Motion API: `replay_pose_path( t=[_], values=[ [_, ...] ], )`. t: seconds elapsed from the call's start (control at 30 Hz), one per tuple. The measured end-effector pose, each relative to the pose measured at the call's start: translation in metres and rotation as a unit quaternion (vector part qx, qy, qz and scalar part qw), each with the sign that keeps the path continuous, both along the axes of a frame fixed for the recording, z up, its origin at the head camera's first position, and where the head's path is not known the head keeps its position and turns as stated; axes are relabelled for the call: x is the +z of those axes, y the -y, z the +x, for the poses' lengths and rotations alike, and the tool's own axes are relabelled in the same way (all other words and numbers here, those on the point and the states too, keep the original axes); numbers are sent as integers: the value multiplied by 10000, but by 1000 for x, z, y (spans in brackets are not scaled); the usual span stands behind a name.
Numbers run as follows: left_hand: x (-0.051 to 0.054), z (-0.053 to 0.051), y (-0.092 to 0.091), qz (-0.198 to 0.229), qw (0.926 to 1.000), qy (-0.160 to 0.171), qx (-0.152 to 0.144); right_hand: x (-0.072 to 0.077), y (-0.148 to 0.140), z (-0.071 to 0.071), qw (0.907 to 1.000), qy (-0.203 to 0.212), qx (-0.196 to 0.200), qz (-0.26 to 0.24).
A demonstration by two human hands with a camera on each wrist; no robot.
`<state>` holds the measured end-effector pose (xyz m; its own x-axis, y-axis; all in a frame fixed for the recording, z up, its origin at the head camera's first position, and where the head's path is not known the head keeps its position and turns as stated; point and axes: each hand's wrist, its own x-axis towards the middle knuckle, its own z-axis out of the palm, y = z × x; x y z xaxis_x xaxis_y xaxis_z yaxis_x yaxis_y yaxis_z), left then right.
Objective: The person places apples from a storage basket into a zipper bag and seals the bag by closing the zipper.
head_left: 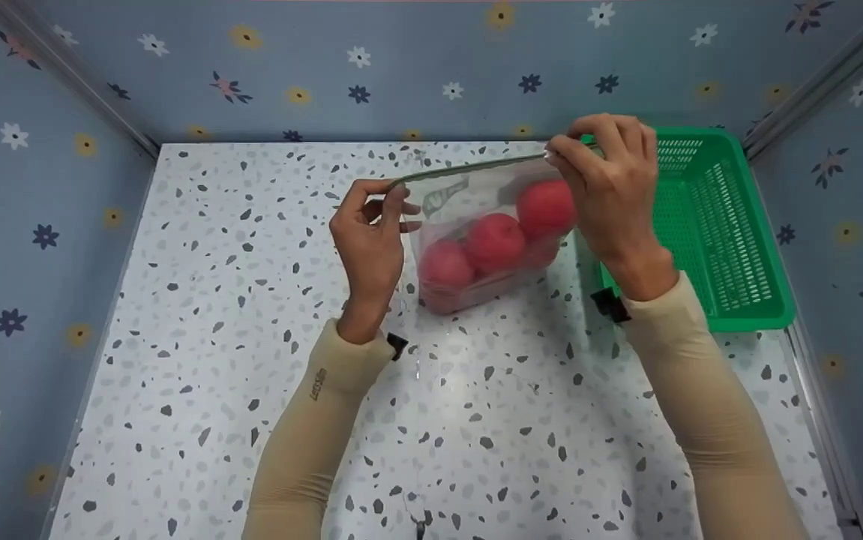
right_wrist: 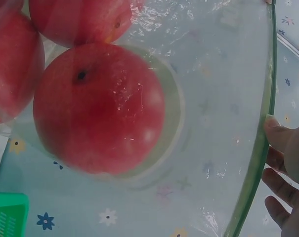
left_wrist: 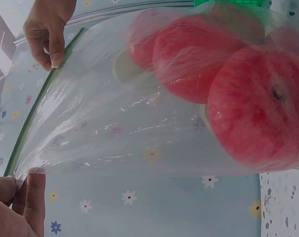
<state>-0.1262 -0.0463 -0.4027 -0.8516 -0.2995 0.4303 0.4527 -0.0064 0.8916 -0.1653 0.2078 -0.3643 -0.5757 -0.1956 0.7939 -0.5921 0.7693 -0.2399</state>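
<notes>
A clear plastic zip bag (head_left: 485, 187) with a green zip strip (head_left: 468, 168) hangs between both hands above the table. Several red apples (head_left: 495, 242) lie in its lower part, seen through the film. At the bag's left top corner, my left hand (head_left: 373, 236) pinches the strip between thumb and forefinger. My right hand (head_left: 618, 191) grips the strip toward its right end, higher up and farther back. The right wrist view shows the right thumb (right_wrist: 277, 131) on the strip and a big apple (right_wrist: 100, 108) near the camera, with a pale round patch behind it.
On the right stands a green perforated basket (head_left: 765, 247), partly behind my right forearm. The speckled white table (head_left: 236, 300) is bordered by flower-patterned walls (head_left: 416, 60) at the back and both sides.
</notes>
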Motion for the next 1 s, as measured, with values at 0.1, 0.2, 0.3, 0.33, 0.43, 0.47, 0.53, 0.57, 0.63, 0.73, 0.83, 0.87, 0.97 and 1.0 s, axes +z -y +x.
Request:
replay_pose_path(
  t=[0.1,0.2,0.3,0.33,0.43,0.47,0.53,0.57,0.63,0.73,0.83,0.87,0.97,1.0],
  values=[
    [0,0,0,-15,10000,-13,10,0,-3,0,10000,59,-62,-50],
    [0,0,0,3,10000,-30,2,0,-6,0,9998,100,-125,-85],
    [0,1,0,8,10000,-45,-8,-1,-10,1,9996,135,-219,-108],
    [0,1,0,15,10000,-46,-19,-1,-11,2,9995,143,-240,-110],
    [-1,2,0,19,10000,-63,-32,-3,-16,3,9993,179,-307,-147],
    [-1,2,0,29,10000,-73,-33,-3,-18,4,9992,184,-313,-157],
    [-1,2,0,57,9999,-97,-39,-4,-21,5,9991,187,-343,-185],
    [-1,2,0,60,9999,-109,-39,-4,-22,5,9990,185,-354,-200],
    [-1,2,1,67,9999,-125,-43,-5,-24,6,9989,179,-374,-225],
    [-1,2,1,30,9999,-136,-49,-5,-26,7,9987,200,-396,-233],
    [-2,3,1,-48,9999,-139,-55,-4,-29,8,9985,255,-402,-258],
    [-2,3,1,-81,9999,-140,-58,-5,-30,8,9985,256,-410,-269],
    [-2,4,1,-113,9998,-131,-86,-5,-34,9,9983,232,-435,-299],
    [-2,4,1,-103,9998,-135,-97,-5,-35,9,9983,219,-444,-298]
  ],
)
